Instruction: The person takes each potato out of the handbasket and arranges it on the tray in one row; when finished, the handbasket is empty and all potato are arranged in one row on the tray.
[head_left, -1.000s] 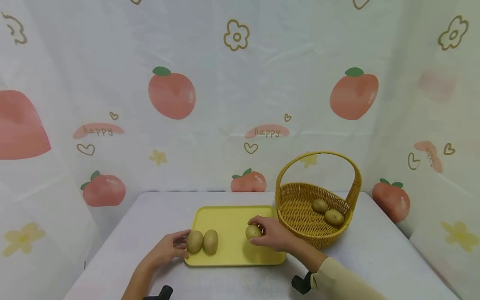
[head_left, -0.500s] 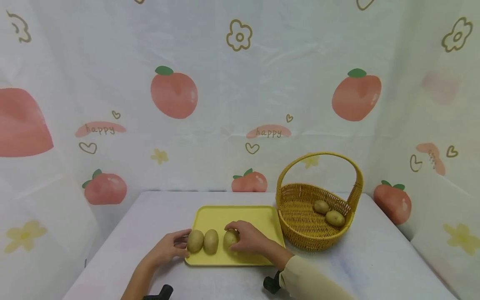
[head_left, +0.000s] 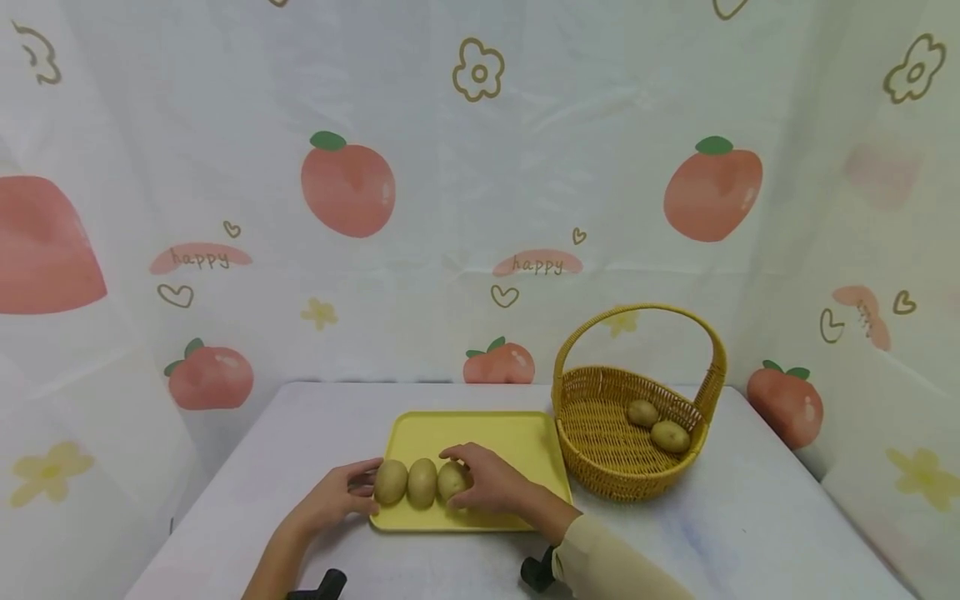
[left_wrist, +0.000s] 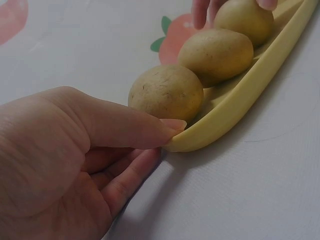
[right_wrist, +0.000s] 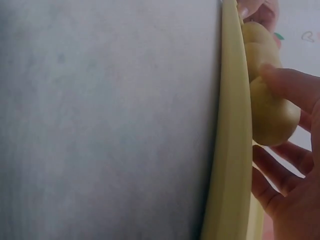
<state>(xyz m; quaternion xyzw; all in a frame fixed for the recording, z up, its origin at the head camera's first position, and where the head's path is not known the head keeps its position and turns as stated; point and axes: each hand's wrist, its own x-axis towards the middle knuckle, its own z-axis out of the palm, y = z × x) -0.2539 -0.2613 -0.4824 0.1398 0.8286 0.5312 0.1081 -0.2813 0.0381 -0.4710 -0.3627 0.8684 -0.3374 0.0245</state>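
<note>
Three potatoes stand side by side in a row on the left part of a yellow tray (head_left: 510, 429). My left hand (head_left: 342, 493) is at the tray's left edge; in the left wrist view its thumb lies over the rim beside the left potato (left_wrist: 167, 93), with fingers below the rim. The middle potato (head_left: 422, 483) sits between the other two. My right hand (head_left: 491, 482) holds the right potato (head_left: 452, 481) between thumb and fingers, close against the middle one. The right wrist view shows the thumb (right_wrist: 287, 82) on that potato, with some fingers spread over the tray.
A yellow wicker basket (head_left: 607, 467) with a tall handle stands right of the tray, close to its edge. Two potatoes (head_left: 670, 436) lie in its right side. The white-covered table (head_left: 712, 525) ends at a printed curtain behind.
My right hand has moved left across the tray with its potato, which now sits beside the middle one. The left hand has stayed at the tray's left edge.
</note>
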